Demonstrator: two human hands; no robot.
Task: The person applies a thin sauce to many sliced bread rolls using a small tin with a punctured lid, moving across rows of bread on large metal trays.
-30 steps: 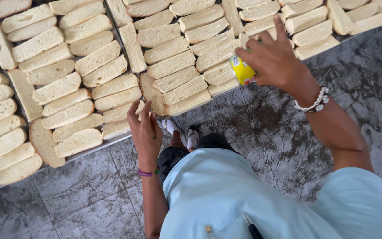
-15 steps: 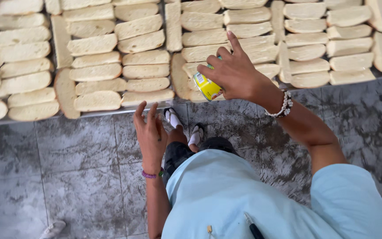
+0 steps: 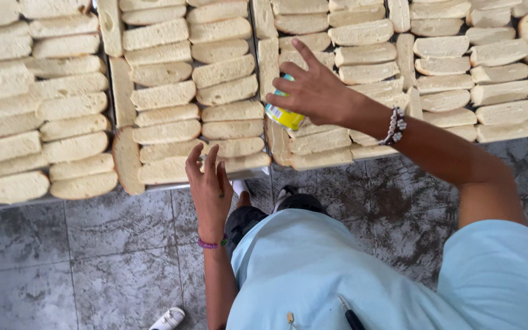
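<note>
— where's your right hand (image 3: 318, 91) now?

— out over the bread, grasping a small yellow can with a teal top (image 3: 284, 113). half a second ago the can sat lower, near the front edge of the surface; now it hangs further in, above the pale oblong bread slices (image 3: 227, 88) of the middle rows, tilted, with my fingers (image 3: 304, 52) splayed over it. i'd judge i'm working along the rows with it, one patch after another.

— and the left?

— my left hand (image 3: 210, 190) is released, holding nothing, fingers loosely spread. it hovers at the front edge, fingertips just at the nearest slice (image 3: 163, 171). a second ago it hung lower, over the floor, so it has come up to the bread. there's a purple band (image 3: 210, 244) on that wrist and a white beaded bracelet (image 3: 395, 125) on the right one.

— what's around you?

— slices packed tight in rows, some laid crosswise between the blocks, on metal trays (image 3: 108, 101) that fill the surface. below that, the grey mottled tiled floor (image 3: 93, 263), my dark knees, my light blue shirt (image 3: 313, 275) with a pen (image 3: 351, 315) in it, and a white shoe (image 3: 167, 319) near the bottom edge.

— anything in the way?

— nothing between hands and bread. the far rows are a long reach, though, and the tilted can rides close over the slices, so i could knock one askew.
</note>
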